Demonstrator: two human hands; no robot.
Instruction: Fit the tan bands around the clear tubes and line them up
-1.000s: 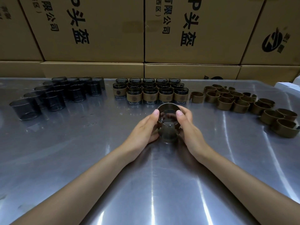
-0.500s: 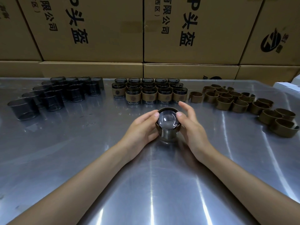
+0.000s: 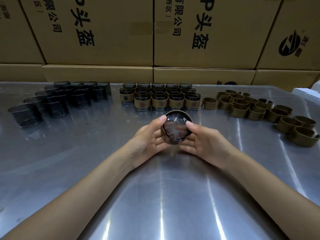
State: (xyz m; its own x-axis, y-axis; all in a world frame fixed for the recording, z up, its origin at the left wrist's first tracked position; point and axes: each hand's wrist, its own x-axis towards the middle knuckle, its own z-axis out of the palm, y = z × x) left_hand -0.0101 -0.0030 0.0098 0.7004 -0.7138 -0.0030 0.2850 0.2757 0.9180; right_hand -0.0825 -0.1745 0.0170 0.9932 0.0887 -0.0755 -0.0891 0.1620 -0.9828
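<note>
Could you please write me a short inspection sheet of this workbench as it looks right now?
Surface: metal table, shiny, scuffed.
Job's things: bare clear tubes far left; banded tubes in rows at centre; loose tan bands right; held tube tilted toward the camera, band around it.
Clutter: white box corner far right.
Hands: left hand and right hand grip the held tube.
Cables: nothing seen.
Surroundings: stacked cardboard cartons behind.
</note>
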